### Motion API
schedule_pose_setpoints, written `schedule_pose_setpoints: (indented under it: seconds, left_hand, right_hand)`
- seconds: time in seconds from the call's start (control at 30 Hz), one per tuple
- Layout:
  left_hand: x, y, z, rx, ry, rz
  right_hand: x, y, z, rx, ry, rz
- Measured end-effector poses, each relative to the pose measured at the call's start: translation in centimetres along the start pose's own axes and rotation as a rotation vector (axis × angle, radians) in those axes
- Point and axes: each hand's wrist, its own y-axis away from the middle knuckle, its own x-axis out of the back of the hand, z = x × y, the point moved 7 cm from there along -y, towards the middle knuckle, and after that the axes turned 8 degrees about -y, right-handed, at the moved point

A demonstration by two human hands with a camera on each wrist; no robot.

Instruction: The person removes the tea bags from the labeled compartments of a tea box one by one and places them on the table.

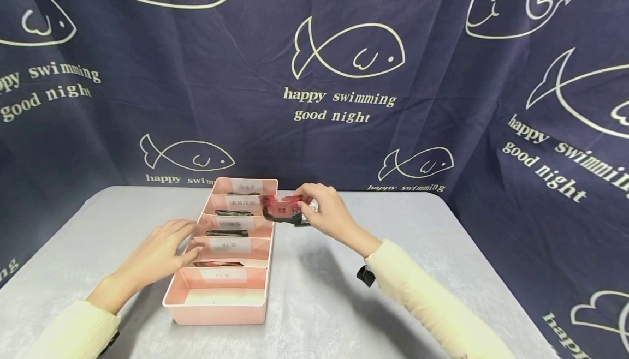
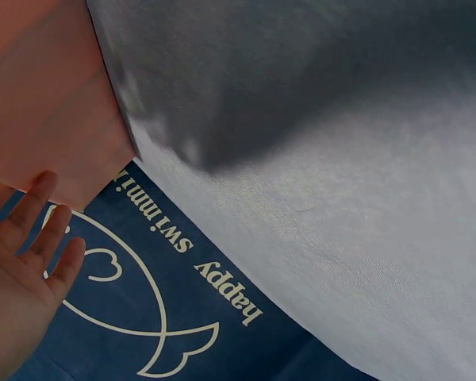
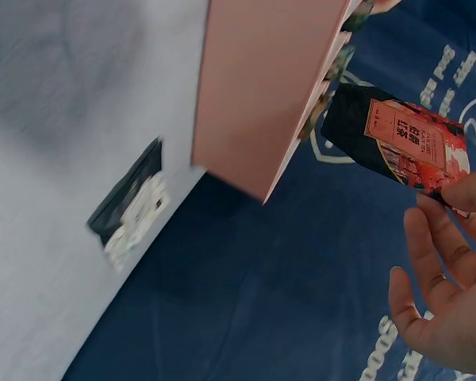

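My right hand (image 1: 321, 209) pinches one end of a red and black tea sachet (image 3: 404, 136) between thumb and fingers. It holds the sachet up beside the right rim of a pink divided box (image 1: 216, 313), near the back compartments. My left hand (image 1: 159, 247) is at the box's left edge, its fingers loosely spread along the rim with nothing in them. Dark sachets (image 1: 227, 233) lie in several middle compartments, and a reddish sachet (image 1: 218, 264) lies in the one behind the front. The front compartment holds nothing.
White paper labels (image 1: 223, 275) with printed characters mark the dividers. Another black and white sachet (image 3: 131, 202) lies on the grey table (image 1: 314, 304) to the right of the box, mostly hidden by my right hand in the head view. A dark blue fish-patterned curtain (image 1: 265, 91) encloses the table.
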Motion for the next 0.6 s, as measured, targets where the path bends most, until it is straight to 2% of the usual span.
schedule_pose_setpoints:
  seconds: [0.27, 0.6]
  left_hand:
    - [-0.1, 0.0, 0.0, 0.006, 0.0, 0.001]
    - [-0.2, 0.0, -0.1, 0.014, 0.007, 0.003]
  right_hand:
    - [1.6, 1.1, 3.1, -0.121, 0.013, 0.0]
    - [3.0, 3.1, 7.8, -0.217, 0.052, -0.001]
